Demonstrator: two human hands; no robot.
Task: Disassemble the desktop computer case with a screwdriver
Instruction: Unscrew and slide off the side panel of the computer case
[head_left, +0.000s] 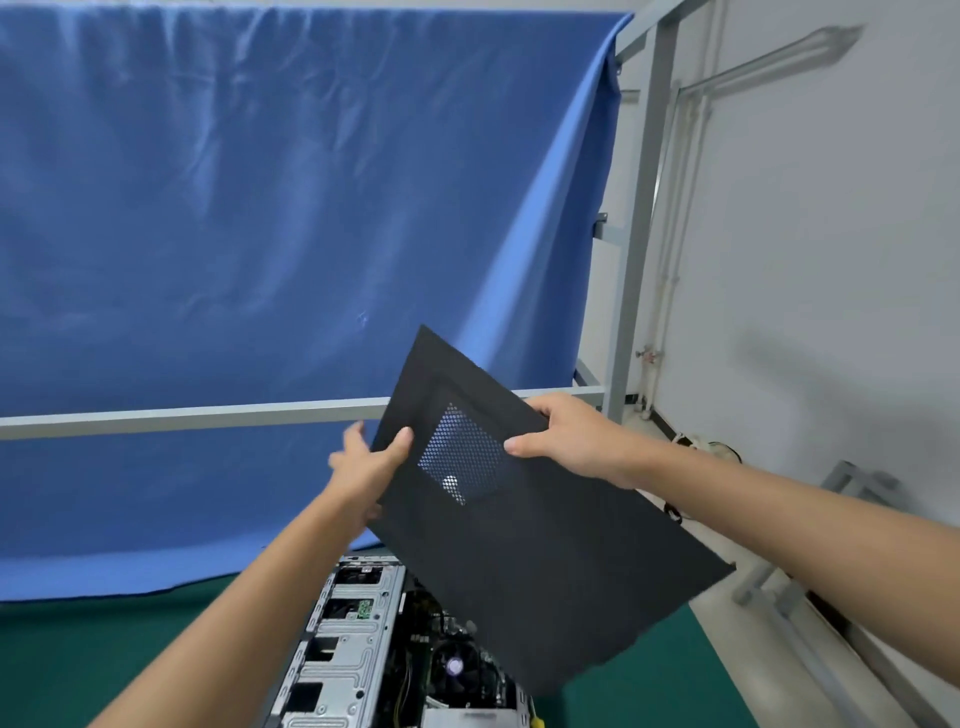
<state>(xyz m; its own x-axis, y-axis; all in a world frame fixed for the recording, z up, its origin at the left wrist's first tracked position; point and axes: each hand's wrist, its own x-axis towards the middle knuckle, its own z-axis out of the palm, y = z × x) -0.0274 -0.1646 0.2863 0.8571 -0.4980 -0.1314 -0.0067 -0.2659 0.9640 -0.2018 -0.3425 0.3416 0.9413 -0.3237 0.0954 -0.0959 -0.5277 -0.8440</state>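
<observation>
Gripping the black side panel (519, 545), left hand (366, 462) and right hand (566, 441) hold it above the open case (358, 649).

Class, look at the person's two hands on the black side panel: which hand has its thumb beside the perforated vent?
The right hand, gripping the side panel's upper edge; its thumb ends beside the mesh vent. The left hand holds the left edge.

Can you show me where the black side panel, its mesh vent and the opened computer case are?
black side panel (545, 582): head view, on its plain lower face.
mesh vent (462, 452): head view, middle of the perforated patch.
opened computer case (353, 649): head view, on its silver drive cage.
</observation>
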